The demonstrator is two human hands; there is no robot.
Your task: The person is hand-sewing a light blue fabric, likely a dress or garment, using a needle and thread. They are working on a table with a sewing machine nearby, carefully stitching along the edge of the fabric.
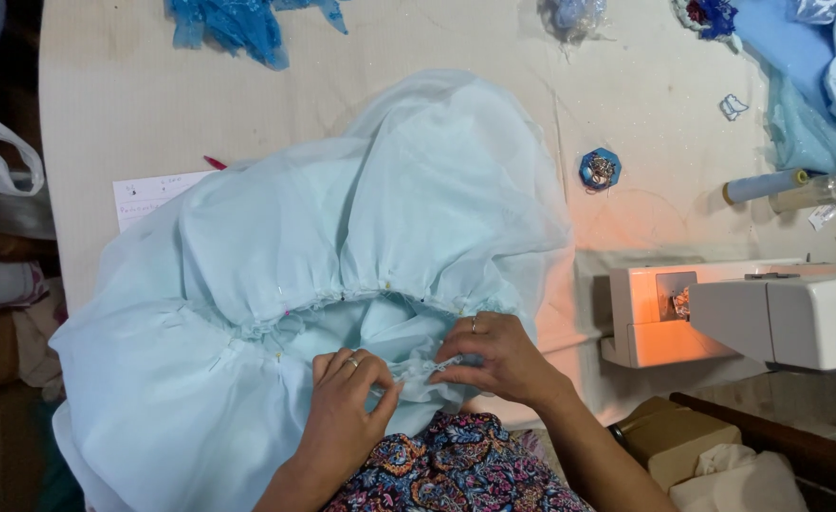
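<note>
A large pale blue gathered fabric (370, 228) lies spread over the table, with a pinned, ruffled seam running across its middle. My left hand (347, 403) pinches the gathered edge near the bottom centre, a ring on one finger. Just to its right, my right hand (498, 356) grips the same gathered edge, also wearing a ring. The two hands almost touch, holding the ruffled seam between them above my patterned floral lap.
A white sewing machine (750, 318) stands at the right with its lamp lit. A blue pin holder (600, 169), thread spools (769, 185), a sheet of paper (147, 194) and blue fabric scraps (238, 24) lie on the beige table (105, 104).
</note>
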